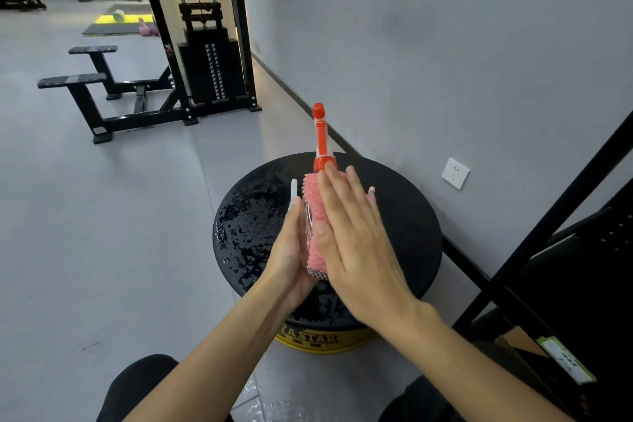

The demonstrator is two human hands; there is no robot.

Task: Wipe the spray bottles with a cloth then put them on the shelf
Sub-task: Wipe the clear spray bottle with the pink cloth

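Observation:
A clear spray bottle (320, 137) with an orange-red spray head sits between my two hands, its nozzle pointing up and away from me. A pink nubby cloth (314, 205) is wrapped over the bottle's body. My left hand (291, 250) cups the bottle from the left and below. My right hand (352, 233) lies flat with fingers extended, pressing the cloth against the bottle's right side. Most of the clear body is hidden by the cloth and my hands. All of this hovers above a round black stool (404, 216).
The stool top has wet patches and a yellow band (322, 341) below. A black metal shelf frame (555, 226) stands at the right against the grey wall, which has a white socket (455, 173). A weight machine (209, 62) and benches stand far left.

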